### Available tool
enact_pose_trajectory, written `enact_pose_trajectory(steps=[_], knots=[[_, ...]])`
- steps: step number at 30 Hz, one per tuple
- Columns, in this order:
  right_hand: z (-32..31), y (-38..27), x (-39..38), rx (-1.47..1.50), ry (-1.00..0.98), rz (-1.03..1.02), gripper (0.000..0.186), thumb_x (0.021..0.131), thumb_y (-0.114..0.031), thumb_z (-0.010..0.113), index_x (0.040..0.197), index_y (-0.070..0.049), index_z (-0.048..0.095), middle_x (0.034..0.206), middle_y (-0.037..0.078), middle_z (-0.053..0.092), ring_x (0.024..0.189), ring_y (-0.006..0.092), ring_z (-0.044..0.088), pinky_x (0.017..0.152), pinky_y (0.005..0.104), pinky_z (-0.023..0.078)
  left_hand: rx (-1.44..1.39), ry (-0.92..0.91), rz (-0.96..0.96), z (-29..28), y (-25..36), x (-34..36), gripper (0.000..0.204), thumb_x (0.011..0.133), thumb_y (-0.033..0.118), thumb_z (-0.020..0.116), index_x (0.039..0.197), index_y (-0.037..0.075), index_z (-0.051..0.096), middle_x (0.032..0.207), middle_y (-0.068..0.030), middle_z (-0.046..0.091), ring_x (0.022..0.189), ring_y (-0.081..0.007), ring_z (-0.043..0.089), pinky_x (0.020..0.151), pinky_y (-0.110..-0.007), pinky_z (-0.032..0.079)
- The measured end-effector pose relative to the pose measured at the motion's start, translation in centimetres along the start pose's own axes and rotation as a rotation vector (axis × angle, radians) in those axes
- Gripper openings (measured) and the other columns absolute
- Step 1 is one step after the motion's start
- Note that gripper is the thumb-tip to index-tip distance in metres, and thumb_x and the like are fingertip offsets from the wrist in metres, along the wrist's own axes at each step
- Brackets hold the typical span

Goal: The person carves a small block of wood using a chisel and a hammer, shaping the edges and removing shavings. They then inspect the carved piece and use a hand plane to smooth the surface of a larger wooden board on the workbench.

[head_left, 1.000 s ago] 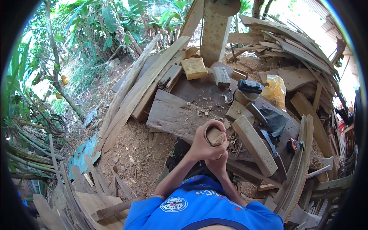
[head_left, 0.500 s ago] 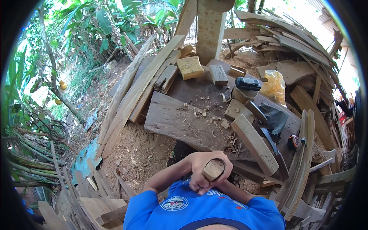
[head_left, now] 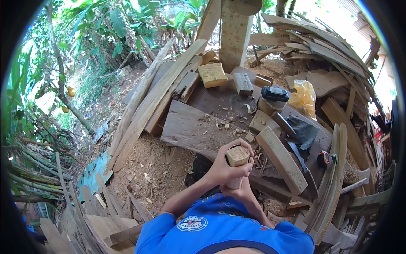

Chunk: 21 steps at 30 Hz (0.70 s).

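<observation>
- While gripped upright in front of the chest, small wooden block (head_left: 237, 155) held above a dark plank workbench (head_left: 198, 127) strewn with chips.
- Left hand (head_left: 223, 166) wrapped around the block from the left side, fingers curled over its upper part.
- Right hand (head_left: 241, 189) closed under and behind the block's lower end, touching the left hand.
- Pale, squarish cut end of the block facing up toward the camera.
- Just right of the hands, a long pale wooden slat (head_left: 280, 158) lying slantwise on the bench.
- Beyond the slat, a long blade (head_left: 296, 148) and a round tape measure (head_left: 324, 158).
- Farther back, a yellow sponge-like block (head_left: 212, 75), a black tool (head_left: 275, 93) and a yellow plastic bag (head_left: 303, 95).
- Sawdust-covered ground (head_left: 156, 165) left of the bench.
</observation>
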State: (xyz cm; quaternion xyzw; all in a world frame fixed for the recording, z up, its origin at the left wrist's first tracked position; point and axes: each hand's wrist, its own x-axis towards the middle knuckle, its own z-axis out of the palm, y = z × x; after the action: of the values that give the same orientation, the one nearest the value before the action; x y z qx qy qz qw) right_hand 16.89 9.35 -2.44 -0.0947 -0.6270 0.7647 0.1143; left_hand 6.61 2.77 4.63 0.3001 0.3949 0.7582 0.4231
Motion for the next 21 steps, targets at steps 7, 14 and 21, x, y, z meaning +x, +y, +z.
enact_pose_trajectory(steps=[7, 14, 21], knots=[[0.6, 0.7, 1.1, -0.287, 0.323, -0.296, 0.038, 0.065, -0.001, 0.063, 0.101, 0.002, 0.052, 0.091, 0.007, 0.059, 0.084, 0.0140, 0.058, 0.073, 0.0274, 0.046, 0.388, 0.446, 0.296, 1.5, -2.6, 0.1, 0.031, 0.066, 0.003, 0.064, 0.090, 0.003, 0.045, 0.073, -0.0041, 0.055, 0.067, -0.0083, 0.054, 0.060, -0.024, 0.045], [-0.9, 1.7, 2.7, -0.251, 0.114, -0.149, 0.035, 0.067, -0.008, 0.066, 0.098, 0.001, 0.053, 0.090, 0.006, 0.059, 0.083, 0.0131, 0.057, 0.072, 0.0282, 0.046, 0.450, 0.313, 0.312, -0.2, -1.1, 2.0, 0.037, 0.063, 0.001, 0.068, 0.093, 0.004, 0.046, 0.073, -0.0051, 0.055, 0.067, -0.0095, 0.054, 0.060, -0.024, 0.045], [-1.8, 2.7, 0.9, 0.349, -0.595, 0.120, 0.040, 0.063, -0.010, 0.068, 0.098, -0.001, 0.053, 0.096, 0.006, 0.056, 0.092, 0.0133, 0.054, 0.077, 0.0301, 0.044, 0.020, -0.563, 0.055, -0.2, 1.3, 2.8, 0.044, 0.056, 0.004, 0.073, 0.094, -0.004, 0.052, 0.073, -0.0088, 0.058, 0.062, -0.0113, 0.057, 0.054, -0.025, 0.046]])
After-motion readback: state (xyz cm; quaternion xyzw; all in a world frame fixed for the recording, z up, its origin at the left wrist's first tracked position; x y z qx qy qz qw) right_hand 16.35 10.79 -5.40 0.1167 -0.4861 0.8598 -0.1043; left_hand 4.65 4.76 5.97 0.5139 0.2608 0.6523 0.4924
